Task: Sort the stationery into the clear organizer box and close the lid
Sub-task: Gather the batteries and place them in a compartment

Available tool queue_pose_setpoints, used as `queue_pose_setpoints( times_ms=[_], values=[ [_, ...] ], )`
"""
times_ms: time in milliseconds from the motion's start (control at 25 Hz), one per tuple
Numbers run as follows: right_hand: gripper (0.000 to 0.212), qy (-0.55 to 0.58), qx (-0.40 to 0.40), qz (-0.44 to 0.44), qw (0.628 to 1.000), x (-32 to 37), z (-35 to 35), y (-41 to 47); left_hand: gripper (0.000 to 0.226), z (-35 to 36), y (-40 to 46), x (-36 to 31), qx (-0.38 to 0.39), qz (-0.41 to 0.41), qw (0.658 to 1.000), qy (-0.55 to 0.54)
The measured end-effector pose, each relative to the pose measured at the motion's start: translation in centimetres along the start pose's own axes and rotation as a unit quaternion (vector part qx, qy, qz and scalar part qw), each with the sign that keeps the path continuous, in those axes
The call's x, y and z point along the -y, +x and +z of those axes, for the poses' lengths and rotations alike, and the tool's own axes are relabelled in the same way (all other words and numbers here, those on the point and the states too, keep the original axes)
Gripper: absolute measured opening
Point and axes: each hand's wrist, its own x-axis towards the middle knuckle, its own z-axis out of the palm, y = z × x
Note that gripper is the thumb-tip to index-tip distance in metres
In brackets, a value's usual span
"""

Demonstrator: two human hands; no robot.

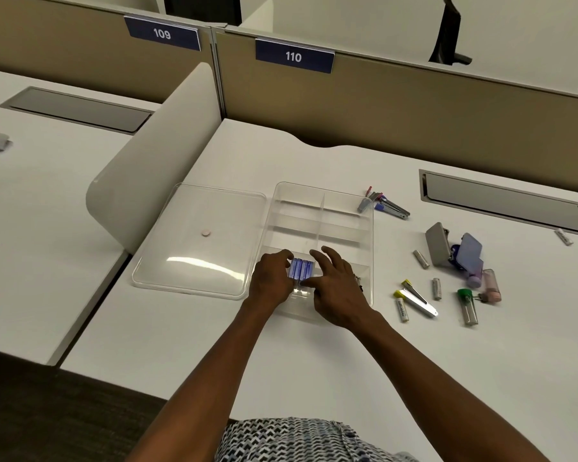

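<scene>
Clear box, open on desk: near-left compartment holds a row of blue tubes; far compartments bare. Left hand and right hand, fingers loosely spread, press the tubes from either side. Lid lies flat, touching box's left; remaining stationery scattered right.

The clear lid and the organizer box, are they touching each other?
Cannot tell. In the head view the lid lies flat just left of the organizer box, edges meeting or overlapping, but the clear plastic hides any contact.
</scene>
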Motion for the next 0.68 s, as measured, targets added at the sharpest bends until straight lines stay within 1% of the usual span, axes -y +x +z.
queue_pose_setpoints(
  times_ms=[200, 320, 520, 680],
  values=[
    [0.048, 0.007, 0.0, 0.002, 1.0, -0.3, 0.2, -0.1, 0.053, 0.0, -0.1, 0.1, 0.004, -0.006, 1.0, -0.026],
    [0.044, 0.022, -0.024, 0.01, 0.999, -0.5, 0.2, -0.2, 0.053, -0.1, 0.0, 0.1, 0.009, -0.007, 1.0, -0.027],
    [0.038, 0.029, -0.023, 0.017, 0.999, -0.8, 0.6, -0.4, 0.053, 0.1, 0.0, 0.0, 0.011, 0.001, 1.0, -0.014],
    [0.032, 0.09, -0.084, 0.04, 0.992, -1.1, 0.5, -1.1, 0.057, -0.2, -0.1, -0.1, -0.004, 0.008, 1.0, -0.007]
  ],
)
